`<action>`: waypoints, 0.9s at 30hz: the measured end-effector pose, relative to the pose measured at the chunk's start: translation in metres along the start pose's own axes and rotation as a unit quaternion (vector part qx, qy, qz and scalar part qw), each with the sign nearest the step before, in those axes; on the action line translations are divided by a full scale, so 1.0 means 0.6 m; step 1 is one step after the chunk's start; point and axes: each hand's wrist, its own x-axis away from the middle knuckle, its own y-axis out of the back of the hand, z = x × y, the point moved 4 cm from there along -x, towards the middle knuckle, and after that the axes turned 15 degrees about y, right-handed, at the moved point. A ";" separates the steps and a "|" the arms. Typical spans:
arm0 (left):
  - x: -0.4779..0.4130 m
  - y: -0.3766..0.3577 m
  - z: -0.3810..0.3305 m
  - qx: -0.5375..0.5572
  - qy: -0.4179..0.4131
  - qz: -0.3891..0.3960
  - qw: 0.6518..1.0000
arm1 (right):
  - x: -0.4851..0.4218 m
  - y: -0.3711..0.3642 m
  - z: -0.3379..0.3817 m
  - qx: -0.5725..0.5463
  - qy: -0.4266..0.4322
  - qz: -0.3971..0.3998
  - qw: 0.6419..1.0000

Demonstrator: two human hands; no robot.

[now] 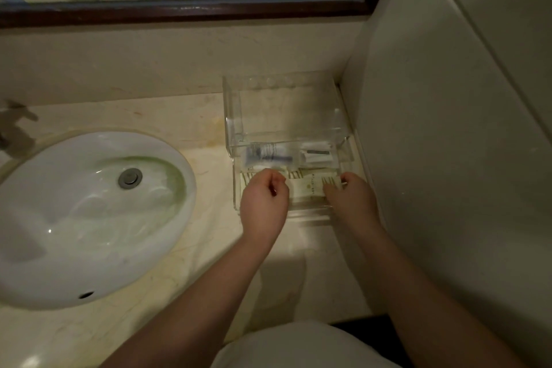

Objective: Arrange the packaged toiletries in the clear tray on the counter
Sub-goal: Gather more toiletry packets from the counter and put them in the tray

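Observation:
A clear acrylic tray [236, 104] with a raised upper shelf stands on the counter against the right wall. Under the shelf lie a wrapped toothbrush kit [270, 155] and a white packet with a dark label [317, 154]. In the front section lie cream packets [307, 188] printed with a comb pattern. My left hand [264, 199] hovers over the left end of these packets with its fingers curled; what it holds is unclear. At the right end, the fingers of my right hand [348, 194] reach down onto a packet.
A white oval sink [74, 218] with a metal drain [130, 178] fills the counter's left side, a tap [15, 125] at its far left. A dark-framed mirror [191, 10] runs above the backsplash. The right wall stands close beside the tray.

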 end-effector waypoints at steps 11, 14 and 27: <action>-0.012 -0.037 0.038 -0.350 -0.187 0.073 0.915 | 0.019 -0.019 0.037 0.265 0.207 -0.021 0.942; -0.012 -0.035 0.035 -0.357 -0.187 0.073 0.912 | 0.019 -0.028 0.036 0.263 0.214 0.010 0.941; -0.014 -0.020 0.037 -0.373 -0.198 0.120 0.898 | 0.005 -0.023 0.032 0.270 0.192 0.039 0.943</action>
